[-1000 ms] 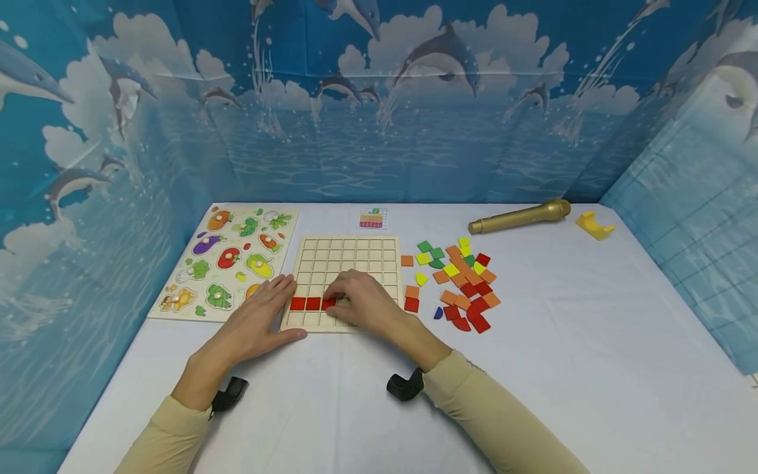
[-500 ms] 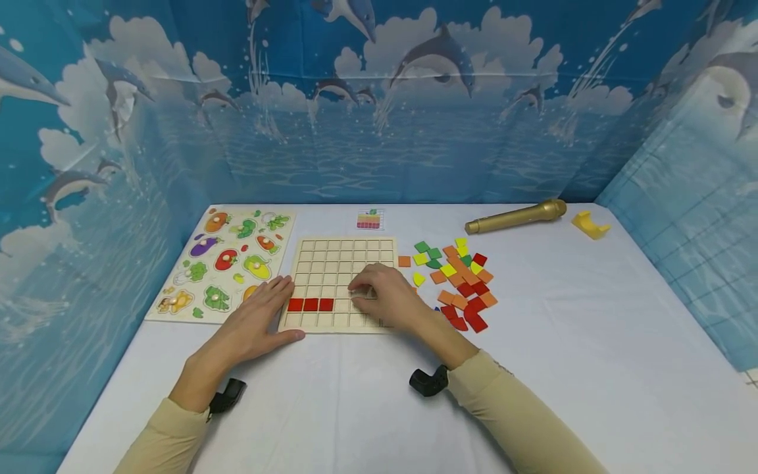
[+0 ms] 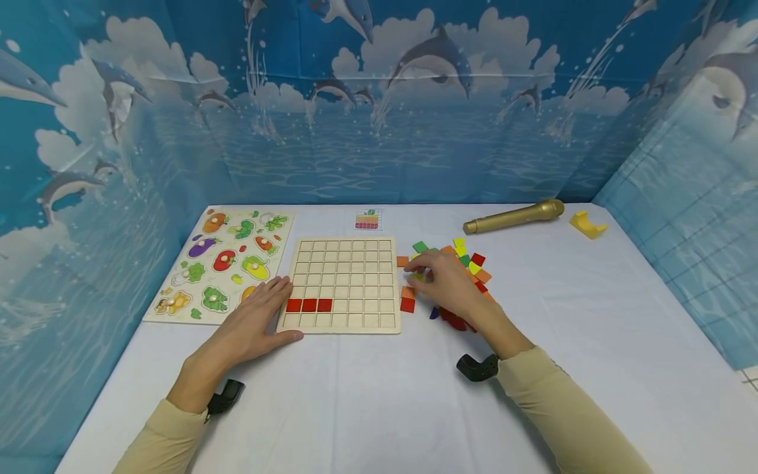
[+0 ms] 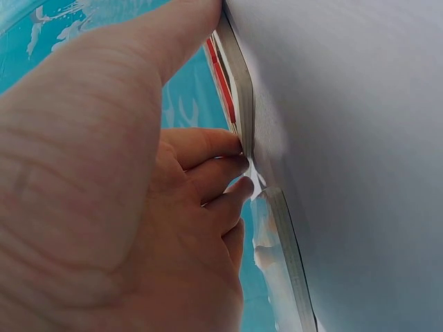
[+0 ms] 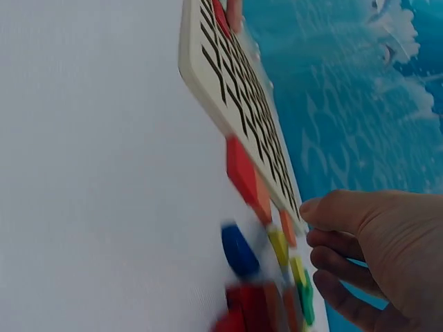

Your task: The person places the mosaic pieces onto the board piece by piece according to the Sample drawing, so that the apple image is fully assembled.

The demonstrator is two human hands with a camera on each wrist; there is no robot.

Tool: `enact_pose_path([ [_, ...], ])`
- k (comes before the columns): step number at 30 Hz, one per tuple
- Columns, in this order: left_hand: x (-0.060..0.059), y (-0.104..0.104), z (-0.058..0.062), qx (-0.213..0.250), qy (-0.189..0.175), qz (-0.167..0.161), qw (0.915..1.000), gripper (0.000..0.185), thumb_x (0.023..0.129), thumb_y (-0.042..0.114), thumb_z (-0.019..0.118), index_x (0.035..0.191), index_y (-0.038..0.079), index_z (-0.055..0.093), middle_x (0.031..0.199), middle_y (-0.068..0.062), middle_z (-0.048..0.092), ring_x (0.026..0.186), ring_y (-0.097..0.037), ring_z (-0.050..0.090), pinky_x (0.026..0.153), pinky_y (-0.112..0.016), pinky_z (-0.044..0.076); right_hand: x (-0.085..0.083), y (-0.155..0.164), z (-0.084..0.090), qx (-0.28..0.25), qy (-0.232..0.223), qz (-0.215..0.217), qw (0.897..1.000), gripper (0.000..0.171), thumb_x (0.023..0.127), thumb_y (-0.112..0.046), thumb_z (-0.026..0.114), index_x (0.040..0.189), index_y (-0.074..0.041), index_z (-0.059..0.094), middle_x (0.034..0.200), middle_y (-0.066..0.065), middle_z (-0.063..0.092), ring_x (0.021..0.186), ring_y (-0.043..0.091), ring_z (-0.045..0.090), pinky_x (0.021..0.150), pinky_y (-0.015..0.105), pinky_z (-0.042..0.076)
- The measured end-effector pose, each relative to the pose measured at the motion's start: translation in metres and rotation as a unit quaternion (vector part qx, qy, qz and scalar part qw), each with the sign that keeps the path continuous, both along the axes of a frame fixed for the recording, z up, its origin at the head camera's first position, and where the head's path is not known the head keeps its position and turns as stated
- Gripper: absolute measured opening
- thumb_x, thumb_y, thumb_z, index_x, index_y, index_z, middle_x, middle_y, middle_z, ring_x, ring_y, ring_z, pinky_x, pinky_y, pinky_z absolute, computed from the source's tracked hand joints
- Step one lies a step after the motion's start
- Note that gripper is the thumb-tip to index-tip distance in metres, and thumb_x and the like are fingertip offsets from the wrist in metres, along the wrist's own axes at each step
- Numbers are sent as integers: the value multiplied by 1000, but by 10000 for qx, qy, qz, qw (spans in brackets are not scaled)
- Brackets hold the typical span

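A wooden grid board lies on the white table, with three red square tiles side by side in its second row from the front. My left hand rests along the board's left edge, fingers extended and thumb at the near corner. In the left wrist view, its fingertips meet the board's rim. My right hand is over the loose coloured pieces right of the board, fingers loosely bent, and covers part of the pile. The right wrist view shows nothing between thumb and fingers. Near it lie a red square and an orange square.
Left of the grid lies a vegetable puzzle board, partly under my left hand. Behind the grid is a small pattern card. A gold microphone and a yellow holder-like piece sit at the back right. A dolphin-print curtain encloses the table.
My right hand has let go of the third red tile in its cell and moved right, off the board to the pile. My left hand has stayed at the board's edge.
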State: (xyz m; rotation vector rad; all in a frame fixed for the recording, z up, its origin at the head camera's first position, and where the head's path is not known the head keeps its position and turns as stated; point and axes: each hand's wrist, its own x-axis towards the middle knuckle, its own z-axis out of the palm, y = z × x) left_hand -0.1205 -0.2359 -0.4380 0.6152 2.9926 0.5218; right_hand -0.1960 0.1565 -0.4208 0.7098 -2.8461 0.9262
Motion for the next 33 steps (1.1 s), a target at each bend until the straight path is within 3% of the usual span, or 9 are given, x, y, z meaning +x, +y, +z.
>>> enact_pose_path([
  [17, 0, -2, 1, 84, 122, -69, 9999, 100, 89, 54, 79, 162, 0, 37, 170, -19, 34, 160, -41, 27, 130, -60, 20, -18, 89, 0, 103, -63, -1063, 9943, 27, 95, -12, 78, 120, -2, 77, 110, 16, 74, 100, 33, 66, 89, 51, 59],
  [33, 1, -3, 1, 104, 99, -105, 9998, 97, 91, 54, 78, 161, -1, 38, 170, -19, 34, 160, -41, 27, 130, -59, 20, -29, 117, -6, 397, -323, -1365, 9893, 32, 95, -9, 77, 126, 0, 73, 121, 22, 70, 112, 37, 62, 95, 55, 60],
])
